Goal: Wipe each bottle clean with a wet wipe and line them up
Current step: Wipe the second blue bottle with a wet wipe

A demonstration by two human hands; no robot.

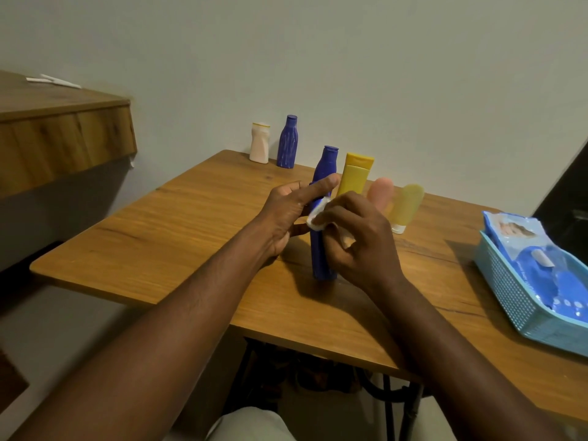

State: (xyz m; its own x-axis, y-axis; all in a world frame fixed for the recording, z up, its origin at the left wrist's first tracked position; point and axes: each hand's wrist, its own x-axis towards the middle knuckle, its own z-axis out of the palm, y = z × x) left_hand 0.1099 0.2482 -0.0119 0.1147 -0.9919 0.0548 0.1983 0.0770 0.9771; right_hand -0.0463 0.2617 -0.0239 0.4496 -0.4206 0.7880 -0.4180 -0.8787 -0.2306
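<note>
**Left grip [286,214] steadies blue bottle [323,259], right grip [359,237] presses wet wipe [318,214] to it**

Left grip curls round the blue bottle's upper half, thumb lying along its neck. Right grip pinches the bunched white wet wipe against its side. The bottle stands upright on the table [191,237]. Just behind it are a yellow bottle [354,175], a pink tube [381,190] and a pale yellow tube [407,205]. Farther behind stand a cream bottle [260,143] and a second blue bottle [287,143]. Well to its right, a blue basket [515,297] holds a wipes pack [541,265].

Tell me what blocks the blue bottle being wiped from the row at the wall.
Nothing visible does. The tabletop between the held blue bottle and the back blue bottle shows bare; the yellow bottle stands just right of that path.
</note>
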